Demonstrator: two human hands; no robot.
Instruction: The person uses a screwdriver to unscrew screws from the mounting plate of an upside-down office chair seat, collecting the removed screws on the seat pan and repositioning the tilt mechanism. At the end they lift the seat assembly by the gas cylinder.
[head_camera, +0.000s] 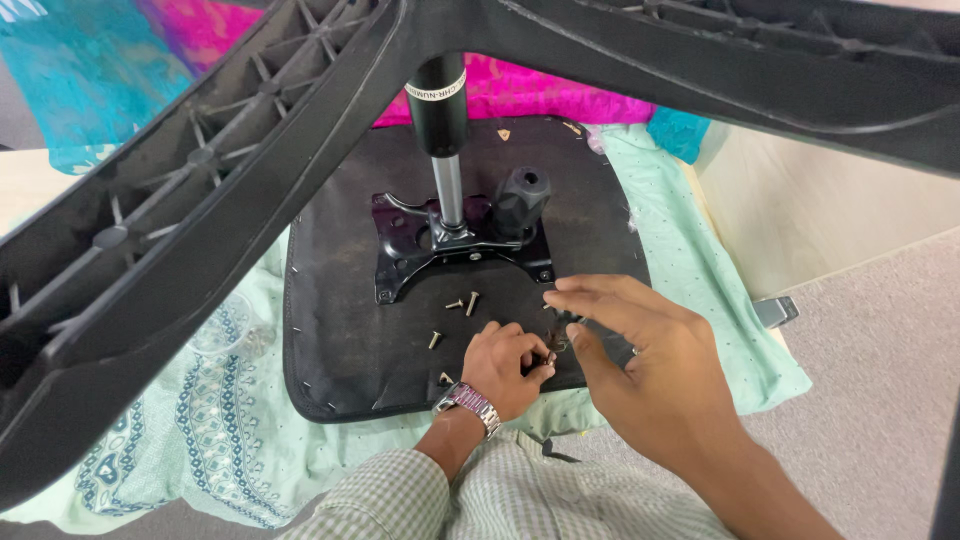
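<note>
The mechanism plate (462, 248) sat on the upturned seat base (345, 350) with loose screws (463, 301) still unfitted — the left hand (507, 365) pinched a small fastener (553, 345), the right hand (640, 360) hovered open alongside.

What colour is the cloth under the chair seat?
Pale mint green cloth with tiny dots, head view.

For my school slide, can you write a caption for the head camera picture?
Two hands, left and right, pinch a small dark part beside loose screws on an upturned chair seat.
</note>
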